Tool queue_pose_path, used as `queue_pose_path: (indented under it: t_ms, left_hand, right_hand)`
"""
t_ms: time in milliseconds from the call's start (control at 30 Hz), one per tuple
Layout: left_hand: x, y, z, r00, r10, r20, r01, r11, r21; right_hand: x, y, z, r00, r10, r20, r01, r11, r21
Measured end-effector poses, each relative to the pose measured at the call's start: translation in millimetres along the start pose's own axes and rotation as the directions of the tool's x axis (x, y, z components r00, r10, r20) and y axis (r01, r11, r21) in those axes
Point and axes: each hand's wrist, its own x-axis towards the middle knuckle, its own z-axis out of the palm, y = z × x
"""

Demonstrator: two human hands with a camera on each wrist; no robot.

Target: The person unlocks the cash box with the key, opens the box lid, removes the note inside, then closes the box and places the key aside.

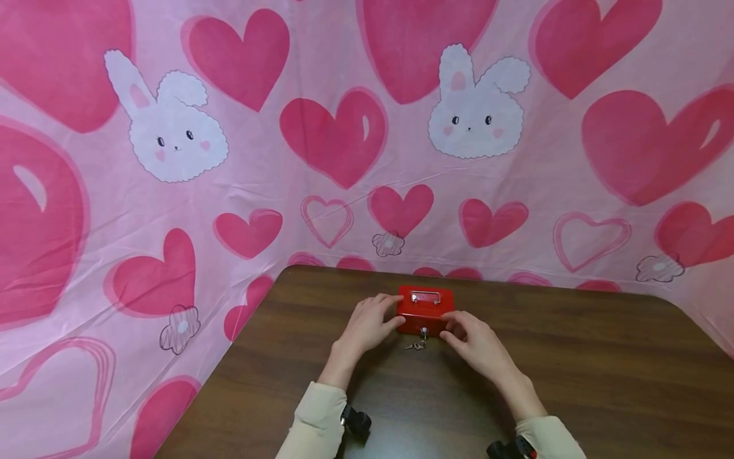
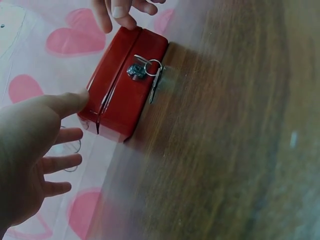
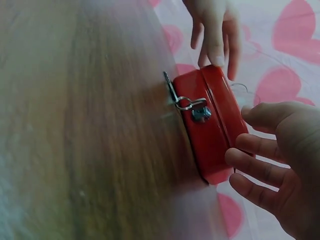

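A small red metal cash box (image 1: pixel 410 325) stands on the table with its lid down. On its lid is a silver carrying handle (image 1: pixel 425 292). A lock (image 2: pixel 135 71) sits in the front face, with a key in it and more keys (image 3: pixel 171 87) hanging from a ring. At the box's left end is my left hand (image 1: pixel 369 325), thumb tip at the lid's front corner and the other fingers spread loosely beside it. My right hand (image 1: pixel 482 344) is at the right end, its relaxed fingers right at the lid edge.
The box stands toward the far side of a dark brown wooden table (image 1: pixel 573 357). Behind and to the left hangs a pink cloth (image 1: pixel 321 76) printed with hearts and white rabbits. A black wrist camera (image 1: pixel 357 421) is strapped by the left sleeve.
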Motion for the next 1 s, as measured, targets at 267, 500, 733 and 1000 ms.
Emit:
queue_pose_path:
  t_ms: [267,500,733,1000]
  left_hand:
    - [0.3,4.3,3.4,1.0,-0.025,0.003,0.025,1.0,0.012]
    - [0.5,6.3,4.5,0.999,-0.032,-0.003,0.032,0.999,0.032]
    - [0.0,4.9,4.8,1.0,-0.016,-0.007,0.016,0.998,0.054]
    - [4.2,8.2,9.4,0.999,-0.031,-0.029,0.033,0.997,0.068]
  right_hand:
    - [0.6,-5,7,0.999,0.008,0.031,-0.009,0.999,0.033]
    - [2.4,-11,14,0.996,0.006,0.085,-0.008,1.0,0.027]
    - [3.4,-13,21,0.993,0.045,0.105,-0.048,0.999,0.024]
    - [2.6,-13,26,0.993,0.06,0.101,-0.065,0.997,0.044]
